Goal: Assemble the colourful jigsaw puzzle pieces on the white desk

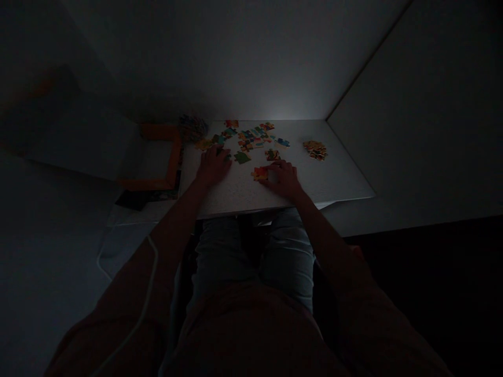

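Note:
On a white table (236,193), my right hand (286,179) has its thumb and fingers around a red and orange puzzle piece (260,174). My left hand (214,166) lies with fingers stretched out over dark green puzzle pieces, partly covering them. Beside its fingertips is a green puzzle piece (242,157). A brown and red puzzle piece (272,155) sits just beyond my right hand. Farther back, several colourful puzzle pieces (251,139) lie spread out, some close together. The room is dim, so fine details are hard to make out.
At the right stands a small pile of puzzle pieces (315,150). An open box with orange sides (173,159) is on the left, and a bundle of thin, multicoloured things (192,128) stands behind it. A wall rises behind the table. A pale cable (151,277) crosses my left arm.

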Motion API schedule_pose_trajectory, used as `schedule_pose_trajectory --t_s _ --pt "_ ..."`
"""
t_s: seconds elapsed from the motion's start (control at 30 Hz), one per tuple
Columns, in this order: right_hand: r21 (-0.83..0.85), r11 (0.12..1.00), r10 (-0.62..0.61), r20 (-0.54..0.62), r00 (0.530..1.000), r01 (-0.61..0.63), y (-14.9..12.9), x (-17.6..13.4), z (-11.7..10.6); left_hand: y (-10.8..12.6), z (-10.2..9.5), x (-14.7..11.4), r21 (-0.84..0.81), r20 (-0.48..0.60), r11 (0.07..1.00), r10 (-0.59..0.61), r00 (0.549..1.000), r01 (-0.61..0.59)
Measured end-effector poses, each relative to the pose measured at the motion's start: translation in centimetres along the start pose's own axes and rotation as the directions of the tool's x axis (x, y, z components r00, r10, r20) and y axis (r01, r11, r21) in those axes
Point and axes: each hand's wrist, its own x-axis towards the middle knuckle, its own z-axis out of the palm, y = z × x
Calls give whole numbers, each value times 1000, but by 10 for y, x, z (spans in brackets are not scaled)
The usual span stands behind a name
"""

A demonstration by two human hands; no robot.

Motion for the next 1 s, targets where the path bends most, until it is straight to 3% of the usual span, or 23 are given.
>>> schedule_pose_trajectory --t_s 0.1,0.23,0.43,0.67,0.8,1.0 --pt "68 997 -32 -52 998 35 9 1 6 -3 3 4 -51 -21 998 23 1000 -24" --pt "154 986 -50 -109 993 67 15 3 10 -9 10 8 -149 -82 976 150 985 -161" --pt "173 981 -81 -57 995 90 12 2 2 -5 3 -1 -154 -48 956 246 968 -250" --pt "133 988 -74 -38 997 79 52 4 -15 2 -11 -4 -129 -40 976 171 984 -175" --pt "192 980 -29 -88 996 45 68 9 -9 2 -13 -2 -124 -39 981 144 989 -148" --pt "193 981 -13 -97 995 32 72 12 1 -1 -13 1 -90 -60 996 -11 998 5"
